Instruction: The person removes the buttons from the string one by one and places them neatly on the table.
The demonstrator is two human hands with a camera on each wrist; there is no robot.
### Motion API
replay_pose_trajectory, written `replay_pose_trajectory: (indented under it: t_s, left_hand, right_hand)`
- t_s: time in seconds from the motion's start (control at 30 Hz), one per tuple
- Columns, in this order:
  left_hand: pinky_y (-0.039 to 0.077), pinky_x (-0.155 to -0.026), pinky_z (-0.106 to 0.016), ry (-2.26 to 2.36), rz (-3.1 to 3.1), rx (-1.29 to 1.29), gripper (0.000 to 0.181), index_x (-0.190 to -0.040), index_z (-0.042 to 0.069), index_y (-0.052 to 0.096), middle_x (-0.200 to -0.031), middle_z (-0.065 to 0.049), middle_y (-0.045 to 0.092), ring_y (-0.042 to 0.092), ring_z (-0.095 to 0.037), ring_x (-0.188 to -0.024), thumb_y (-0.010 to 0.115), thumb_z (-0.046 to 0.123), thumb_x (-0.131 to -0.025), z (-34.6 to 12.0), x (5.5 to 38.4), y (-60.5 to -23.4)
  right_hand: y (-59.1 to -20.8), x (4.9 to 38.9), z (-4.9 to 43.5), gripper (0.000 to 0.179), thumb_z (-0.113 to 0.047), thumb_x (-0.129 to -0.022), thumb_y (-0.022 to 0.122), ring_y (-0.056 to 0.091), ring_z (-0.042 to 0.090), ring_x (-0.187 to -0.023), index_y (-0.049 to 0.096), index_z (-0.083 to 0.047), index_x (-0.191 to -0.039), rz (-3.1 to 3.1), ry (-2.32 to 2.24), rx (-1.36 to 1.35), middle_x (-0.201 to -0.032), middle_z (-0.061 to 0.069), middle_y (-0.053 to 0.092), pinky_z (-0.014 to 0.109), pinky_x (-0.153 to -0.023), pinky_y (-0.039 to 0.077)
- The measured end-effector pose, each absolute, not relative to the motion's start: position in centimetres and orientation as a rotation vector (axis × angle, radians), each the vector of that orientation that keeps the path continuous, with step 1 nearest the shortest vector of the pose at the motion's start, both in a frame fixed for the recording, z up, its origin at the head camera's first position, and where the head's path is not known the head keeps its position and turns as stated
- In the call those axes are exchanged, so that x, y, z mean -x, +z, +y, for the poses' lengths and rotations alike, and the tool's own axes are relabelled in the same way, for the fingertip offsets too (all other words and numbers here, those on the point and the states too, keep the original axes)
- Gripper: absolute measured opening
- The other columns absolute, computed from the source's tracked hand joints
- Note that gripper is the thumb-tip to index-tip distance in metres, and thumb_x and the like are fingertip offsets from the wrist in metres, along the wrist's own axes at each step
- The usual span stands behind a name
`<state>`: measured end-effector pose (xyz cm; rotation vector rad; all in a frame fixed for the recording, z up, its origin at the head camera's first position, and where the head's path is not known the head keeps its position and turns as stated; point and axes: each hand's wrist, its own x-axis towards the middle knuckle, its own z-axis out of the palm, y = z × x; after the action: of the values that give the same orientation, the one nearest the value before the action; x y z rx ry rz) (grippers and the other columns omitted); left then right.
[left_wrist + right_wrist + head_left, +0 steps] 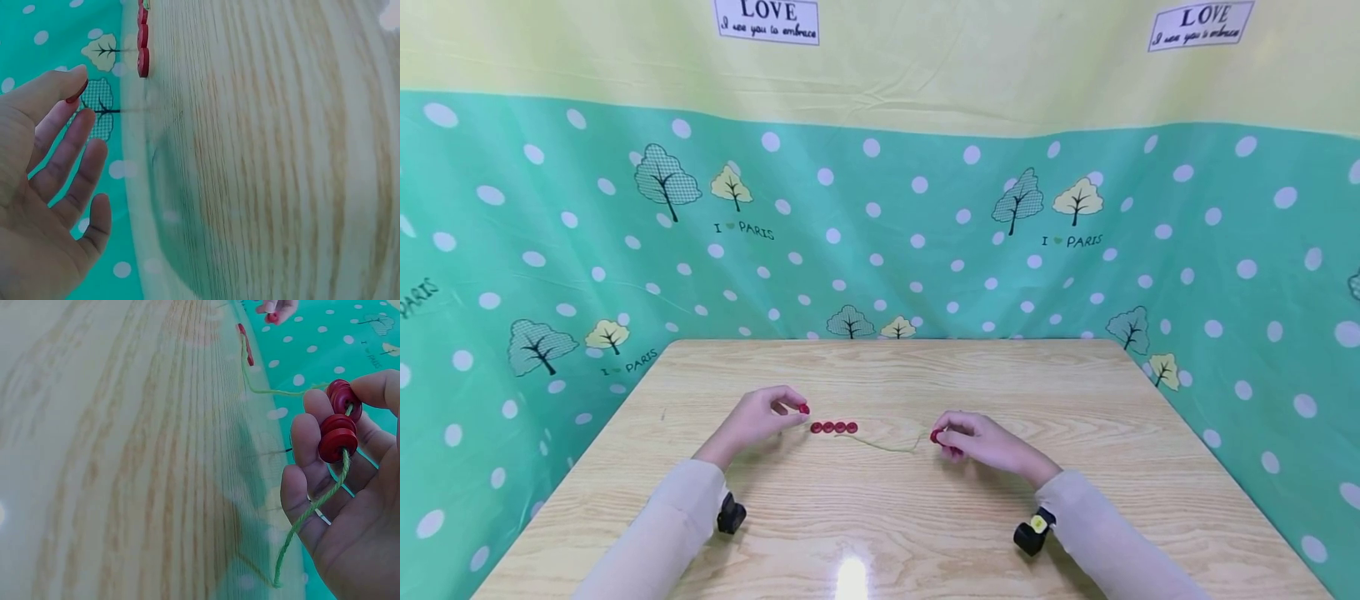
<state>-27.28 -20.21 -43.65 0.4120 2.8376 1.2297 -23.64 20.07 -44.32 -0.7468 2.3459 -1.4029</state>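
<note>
Between thumb and forefinger, my left hand [763, 417] pinches a single red button [78, 92] above the table, left of a row of several red buttons [828, 427]. My right hand [983, 442] grips several red buttons [338, 439] threaded on a green string [304, 515]. In the right wrist view the thumb and forefinger press on the upper buttons, while the lower ones lie against the other fingers. One end of the string hangs below that hand. The other stretch runs left over the table to the row of buttons.
The wooden table [865, 375] has a pale grain and a bright glare spot near its front. A green dotted curtain [895, 225] with printed trees hangs behind it and along both sides. Black wrist cameras [731, 514] are strapped beneath both sleeves.
</note>
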Motion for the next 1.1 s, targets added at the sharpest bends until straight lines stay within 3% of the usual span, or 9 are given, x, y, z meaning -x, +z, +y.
replay_pose_trajectory:
  t_s: [0.73,1.1]
  left_hand:
    - [0.051,-0.084,-0.040,1.063,2.815,-0.482,0.020,-0.106,0.014,0.075,-0.104,0.002,0.070,0.061,-0.015,-0.090,0.078,0.024,-0.089,-20.6,27.7,-45.3]
    - [0.047,-0.080,-0.038,1.008,2.834,-0.498,0.015,-0.104,0.015,0.077,-0.097,0.003,0.066,0.055,-0.017,-0.088,0.077,0.020,-0.090,-20.8,27.9,-45.6]
  right_hand:
    - [-44.6,23.8,20.2,0.027,-0.023,-0.106,0.051,0.060,0.022,-0.077,0.064,0.000,-0.113,2.354,-1.386,0.769,-0.086,0.014,0.064,0.034,-0.069,0.048]
    - [-44.9,24.0,20.3,0.028,-0.025,-0.106,0.051,0.061,0.019,-0.077,0.064,-0.001,-0.113,2.358,-1.375,0.774,-0.086,0.010,0.064,0.032,-0.070,0.050]
